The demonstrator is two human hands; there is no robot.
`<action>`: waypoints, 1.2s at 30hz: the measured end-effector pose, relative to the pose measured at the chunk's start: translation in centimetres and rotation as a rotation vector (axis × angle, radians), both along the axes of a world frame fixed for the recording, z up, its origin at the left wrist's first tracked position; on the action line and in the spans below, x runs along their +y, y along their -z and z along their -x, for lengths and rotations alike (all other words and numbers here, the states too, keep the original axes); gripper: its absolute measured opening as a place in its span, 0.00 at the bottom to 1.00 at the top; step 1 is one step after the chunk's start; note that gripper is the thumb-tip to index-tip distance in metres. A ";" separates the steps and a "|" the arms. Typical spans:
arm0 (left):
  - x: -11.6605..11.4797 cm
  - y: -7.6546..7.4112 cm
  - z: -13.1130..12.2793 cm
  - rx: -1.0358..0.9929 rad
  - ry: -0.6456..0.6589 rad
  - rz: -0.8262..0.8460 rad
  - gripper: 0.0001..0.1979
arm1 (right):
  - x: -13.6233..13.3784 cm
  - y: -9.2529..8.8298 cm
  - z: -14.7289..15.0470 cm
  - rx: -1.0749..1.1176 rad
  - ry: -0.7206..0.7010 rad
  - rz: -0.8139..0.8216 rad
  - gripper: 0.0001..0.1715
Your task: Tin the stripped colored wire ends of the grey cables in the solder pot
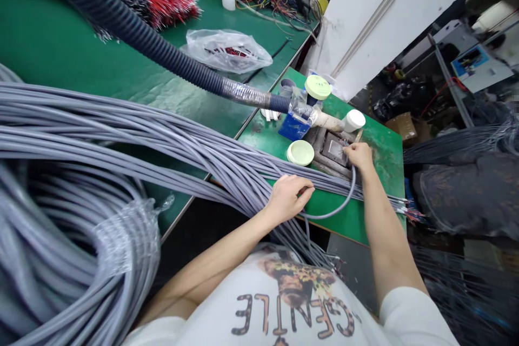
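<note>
Cable [325,217]: one gray length, bent in a single loop at right of center in the frame; its upper end is brought to the metal pot, and its lower part is hidden near the left wrist.
Right hand [359,155]: one, right of center; the cable's end is pinched narrowly between thumb and fingers, just beside the pot.
Left hand [290,194]: one, near the center, placed over the bundle; the fingers are curled, with thumb and forefinger close together; whether anything is gripped cannot be told.
Metal pot [335,148]: one, square, set right of center.
Bundle [194,146]: one, of gray cables too many to be counted, stretched from the left edge to right of center, where coloured wire ends [412,214] are bared.
Coil [121,238]: one, lower left, wrapped in clear film.
Round containers: four, grouped around the pot: one pale green cup [300,152], one white tub [354,120], one yellow-topped jar [317,87], one gray cup [287,87].
Blue box [294,127]: one, between the pale green cup and the jar.
Hose [162,48]: one, ribbed, run from the upper left down to the pot.
Clear bag [231,51]: one, upper center.
Green tables: two, a large one [40,43] at upper left and a small one [383,173] at right.
</note>
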State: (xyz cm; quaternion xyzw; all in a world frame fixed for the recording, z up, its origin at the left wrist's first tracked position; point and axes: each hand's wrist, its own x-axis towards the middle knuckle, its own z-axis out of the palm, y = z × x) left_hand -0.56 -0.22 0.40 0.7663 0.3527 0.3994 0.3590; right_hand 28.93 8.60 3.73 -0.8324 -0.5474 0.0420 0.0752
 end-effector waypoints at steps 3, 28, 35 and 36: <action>0.0 0.0 0.0 0.001 0.003 0.002 0.09 | -0.9 -1.3 0.5 0.051 -0.003 -0.039 0.16; -1.0 -4.1 -3.7 -0.759 -0.140 0.131 0.07 | -15.7 -7.3 13.4 1.030 -0.244 -0.262 0.19; -2.0 -3.6 -4.2 -0.660 -0.016 0.084 0.08 | -18.3 -5.6 13.6 1.129 -0.164 -0.382 0.28; -2.4 -3.5 -4.5 -0.734 -0.015 0.238 0.10 | -18.6 -5.5 13.7 1.120 -0.153 -0.399 0.29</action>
